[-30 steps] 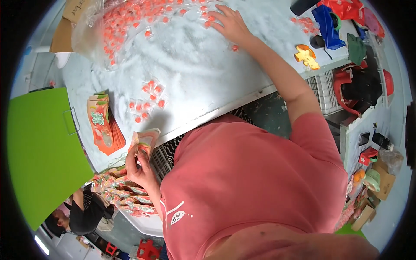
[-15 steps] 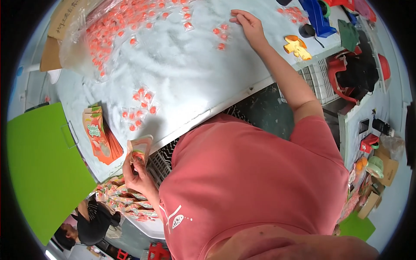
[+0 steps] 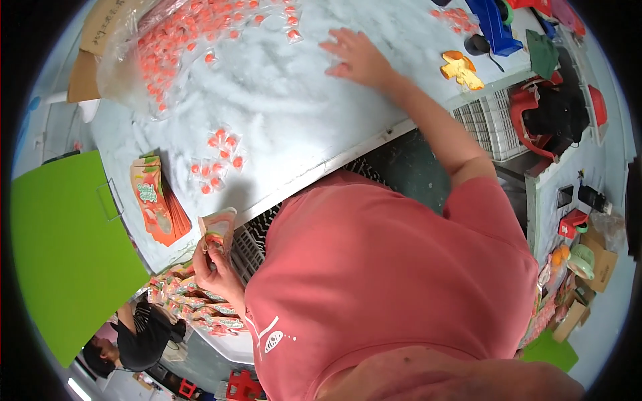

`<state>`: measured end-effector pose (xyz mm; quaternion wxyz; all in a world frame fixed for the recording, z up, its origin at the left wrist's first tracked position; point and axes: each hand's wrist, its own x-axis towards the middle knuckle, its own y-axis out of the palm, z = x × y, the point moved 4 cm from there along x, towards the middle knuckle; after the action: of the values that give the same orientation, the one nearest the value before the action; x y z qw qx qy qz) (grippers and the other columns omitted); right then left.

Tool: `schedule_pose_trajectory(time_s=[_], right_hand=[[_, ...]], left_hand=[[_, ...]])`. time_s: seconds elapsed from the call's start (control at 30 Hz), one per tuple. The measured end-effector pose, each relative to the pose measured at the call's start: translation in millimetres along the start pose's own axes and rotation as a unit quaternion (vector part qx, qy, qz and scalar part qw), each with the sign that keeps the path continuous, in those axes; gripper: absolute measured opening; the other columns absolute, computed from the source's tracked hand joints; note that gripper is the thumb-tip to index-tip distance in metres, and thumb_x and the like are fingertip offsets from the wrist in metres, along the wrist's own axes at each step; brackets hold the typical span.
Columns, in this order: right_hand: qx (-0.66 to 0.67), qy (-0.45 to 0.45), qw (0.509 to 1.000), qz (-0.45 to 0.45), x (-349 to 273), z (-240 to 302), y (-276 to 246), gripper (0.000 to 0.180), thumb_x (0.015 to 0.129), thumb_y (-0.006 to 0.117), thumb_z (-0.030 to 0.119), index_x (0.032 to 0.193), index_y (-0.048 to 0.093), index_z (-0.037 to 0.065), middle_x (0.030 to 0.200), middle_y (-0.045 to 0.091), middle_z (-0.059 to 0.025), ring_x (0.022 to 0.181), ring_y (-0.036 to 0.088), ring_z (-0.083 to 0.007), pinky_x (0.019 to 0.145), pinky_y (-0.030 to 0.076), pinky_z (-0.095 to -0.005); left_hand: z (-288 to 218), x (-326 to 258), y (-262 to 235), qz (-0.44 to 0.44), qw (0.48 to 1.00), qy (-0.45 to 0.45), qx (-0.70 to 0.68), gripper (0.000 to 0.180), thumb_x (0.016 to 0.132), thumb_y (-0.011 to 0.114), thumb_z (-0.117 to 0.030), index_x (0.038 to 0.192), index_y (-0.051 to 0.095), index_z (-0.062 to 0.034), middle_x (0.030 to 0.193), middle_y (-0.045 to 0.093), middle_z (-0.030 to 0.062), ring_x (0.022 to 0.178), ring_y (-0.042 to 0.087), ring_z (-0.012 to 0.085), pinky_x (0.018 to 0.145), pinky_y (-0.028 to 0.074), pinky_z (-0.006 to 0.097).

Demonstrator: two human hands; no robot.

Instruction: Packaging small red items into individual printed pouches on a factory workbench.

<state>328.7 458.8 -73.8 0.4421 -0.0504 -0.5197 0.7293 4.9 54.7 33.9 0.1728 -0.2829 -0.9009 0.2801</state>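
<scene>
My left hand [image 3: 215, 267] pinches a small paper pouch [image 3: 221, 224] at the table's near edge, its mouth upward. Beyond it, a loose group of red sweets in clear wrappers [image 3: 221, 152] lies on the pale table [image 3: 281, 120]. To the left is a fanned stack of flat printed pouches [image 3: 159, 204]. Over the middle of the table my right hand [image 3: 358, 59] reaches out, fingers spread and slightly blurred, palm down. Whatever lies beneath it is hidden. A big heap of wrapped red sweets [image 3: 180, 50] spreads at the far left.
A cardboard box [image 3: 100, 40] with a plastic bag borders the heap. At right are orange peel [image 3: 461, 70], a blue tape dispenser [image 3: 491, 30] and a white crate [image 3: 491, 123]. Filled pouches [image 3: 194, 304] lie beside my left forearm, near a green panel [image 3: 73, 254]. Another person [image 3: 137, 341] sits behind.
My right hand has shifted left and nearer, its fingers spreading. The few sweets that lay beside it no longer show. My left hand keeps the pouch in nearly the same place.
</scene>
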Motion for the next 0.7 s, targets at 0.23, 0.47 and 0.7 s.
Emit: schedule_pose_trajectory(time_s=[0.23, 0.47, 0.7], right_hand=[[-0.086, -0.066, 0.993, 0.048, 1.0, 119.1, 62.3, 0.066, 0.087, 0.065, 0.047, 0.144, 0.045, 0.020, 0.148, 0.040, -0.0159, 0.137, 0.035, -0.0380, 0.109, 0.027, -0.0616], [0.190, -0.060, 0.978, -0.064, 64.2, 98.5, 66.4, 0.047, 0.085, 0.071, 0.030, 0.128, 0.062, 0.015, 0.144, 0.044, -0.0148, 0.131, 0.044, -0.0342, 0.109, 0.039, -0.0437], [-0.161, -0.074, 0.981, -0.081, 115.2, -7.4, 59.2, 0.042, 0.090, 0.065, 0.030, 0.128, 0.060, 0.014, 0.141, 0.047, -0.0117, 0.129, 0.045, -0.0351, 0.106, 0.041, -0.0435]], left_hand=[[-14.3, 2.3, 11.5, 0.001, 0.992, 0.116, 0.055, 0.022, 0.095, 0.065, -0.011, 0.110, 0.065, 0.0050, 0.095, 0.068, 0.0063, 0.081, 0.060, 0.0114, 0.072, 0.051, 0.025], [-5.1, -11.2, -12.1, -0.031, 0.998, 0.050, 0.038, 0.019, 0.094, 0.064, -0.008, 0.108, 0.066, 0.0054, 0.095, 0.068, 0.0065, 0.086, 0.061, 0.0120, 0.076, 0.051, 0.026], [-11.3, -5.2, -8.8, -0.025, 0.995, 0.066, 0.072, 0.020, 0.094, 0.065, -0.009, 0.108, 0.067, 0.0044, 0.095, 0.069, 0.0067, 0.086, 0.060, 0.0111, 0.075, 0.051, 0.026]])
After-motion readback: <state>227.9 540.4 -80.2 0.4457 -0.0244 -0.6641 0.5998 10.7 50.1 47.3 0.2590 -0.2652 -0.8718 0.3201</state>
